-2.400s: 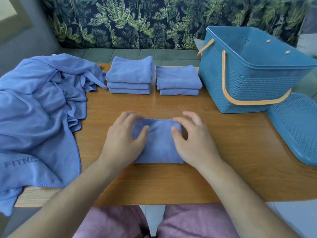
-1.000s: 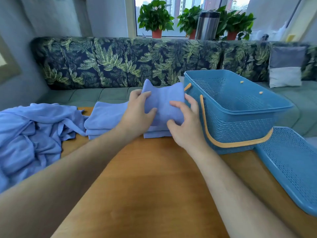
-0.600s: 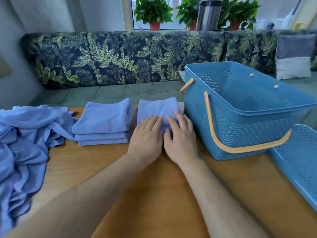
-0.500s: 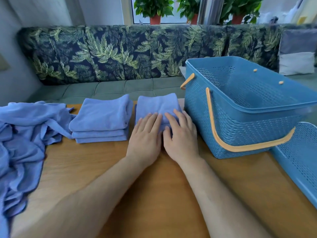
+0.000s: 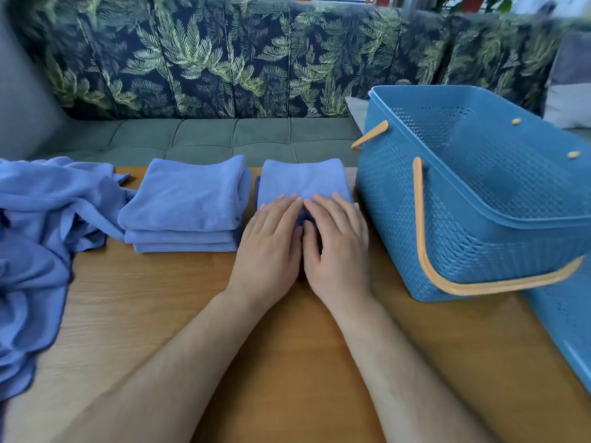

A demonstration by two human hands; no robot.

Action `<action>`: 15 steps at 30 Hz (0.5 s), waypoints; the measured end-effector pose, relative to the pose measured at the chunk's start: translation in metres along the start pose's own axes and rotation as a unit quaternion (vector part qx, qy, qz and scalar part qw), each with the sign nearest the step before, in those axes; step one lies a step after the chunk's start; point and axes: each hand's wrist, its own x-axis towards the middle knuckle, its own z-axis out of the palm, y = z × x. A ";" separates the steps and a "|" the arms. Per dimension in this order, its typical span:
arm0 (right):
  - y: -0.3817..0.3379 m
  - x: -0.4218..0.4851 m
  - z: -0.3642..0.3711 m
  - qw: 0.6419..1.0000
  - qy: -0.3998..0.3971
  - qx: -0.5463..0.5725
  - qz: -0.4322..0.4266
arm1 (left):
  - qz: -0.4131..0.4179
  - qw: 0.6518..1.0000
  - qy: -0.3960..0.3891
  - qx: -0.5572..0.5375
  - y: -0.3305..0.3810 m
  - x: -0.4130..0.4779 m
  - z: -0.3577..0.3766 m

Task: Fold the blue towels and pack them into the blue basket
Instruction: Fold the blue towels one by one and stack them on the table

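Flat, apparently touching: left grip (image 5: 271, 247), right grip (image 5: 337, 251).

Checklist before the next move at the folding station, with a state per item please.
1. Hands free: ok. The left hand and right hand lie flat on the right stack, gripping nothing.
2. Right stack top towel flat: ok. Layer count: cannot tell, the hands cover its front.
3. The left stack is tidy: ok, three layers show.
4. All towels folded: not ok, a crumpled pile lies at the table's left edge.
5. The blue basket is upright and open: ok, no towels visible inside.
6. Folding space: ok, bare table in front of the stacks.
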 end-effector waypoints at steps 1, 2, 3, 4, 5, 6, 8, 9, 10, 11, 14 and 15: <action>0.000 0.000 0.000 1.000 0.001 0.003 0.000 | -0.001 1.000 0.004 0.001 0.001 0.000 0.000; 0.000 0.000 0.001 1.000 0.002 0.006 -0.001 | -0.001 1.000 0.008 0.002 0.001 0.001 -0.001; 0.000 0.001 0.001 1.000 0.003 0.008 -0.005 | -0.001 1.000 0.011 0.001 0.001 0.002 -0.002; -0.001 0.001 0.001 1.000 0.005 0.012 -0.010 | -0.002 1.000 0.012 -0.003 0.002 0.002 -0.004; -0.001 0.002 0.000 1.000 0.011 0.017 -0.017 | -0.004 1.000 0.013 -0.010 0.003 0.003 -0.007; -0.002 0.003 -0.001 0.999 0.017 0.023 -0.024 | -0.008 1.000 0.014 -0.017 0.004 0.003 -0.010; -0.007 0.002 -0.004 0.998 0.029 0.031 -0.037 | -0.014 0.999 0.022 -0.025 0.005 0.000 -0.017; -0.012 0.001 -0.006 0.998 0.032 0.031 -0.045 | -0.017 0.999 0.030 -0.026 0.004 -0.002 -0.023; -0.019 0.000 -0.007 0.998 0.030 0.032 -0.055 | -0.021 0.999 0.040 -0.026 0.003 -0.004 -0.029; -0.028 -0.002 -0.008 0.997 0.026 0.034 -0.068 | -0.028 0.998 0.050 -0.024 0.002 -0.007 -0.037; -0.061 -0.011 -0.006 0.992 0.006 0.063 -0.106 | -0.057 0.995 0.077 0.001 -0.007 -0.022 -0.072; -0.077 -0.015 -0.003 0.990 -0.004 0.084 -0.115 | -0.064 0.994 0.083 0.021 -0.012 -0.031 -0.087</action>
